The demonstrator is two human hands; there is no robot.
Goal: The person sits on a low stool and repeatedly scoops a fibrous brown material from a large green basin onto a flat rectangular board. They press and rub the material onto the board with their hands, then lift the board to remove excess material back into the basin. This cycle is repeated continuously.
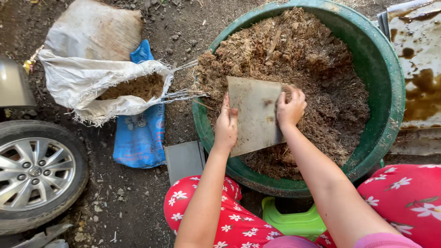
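A big green tub (pixel 390 92) holds a heap of brown fibrous mulch (pixel 317 69). I grip a flat grey metal sheet (pixel 255 115) over the tub's near side, its far edge pushed into the heap. My left hand (pixel 226 125) clasps the sheet's left edge. On the right edge my right hand (pixel 290 108) is closed, its fingers touching the brown material. My forearms reach in from below, above my red flowered trousers.
An open white woven sack (pixel 92 78) with the same brown material lies left of the tub on a blue bag (pixel 140 138). A car wheel (pixel 34 172) is at far left. A grey slab (pixel 183 160), a green stool (pixel 289 220) and a rusty stained panel (pixel 420 69) surround the tub on dirt ground.
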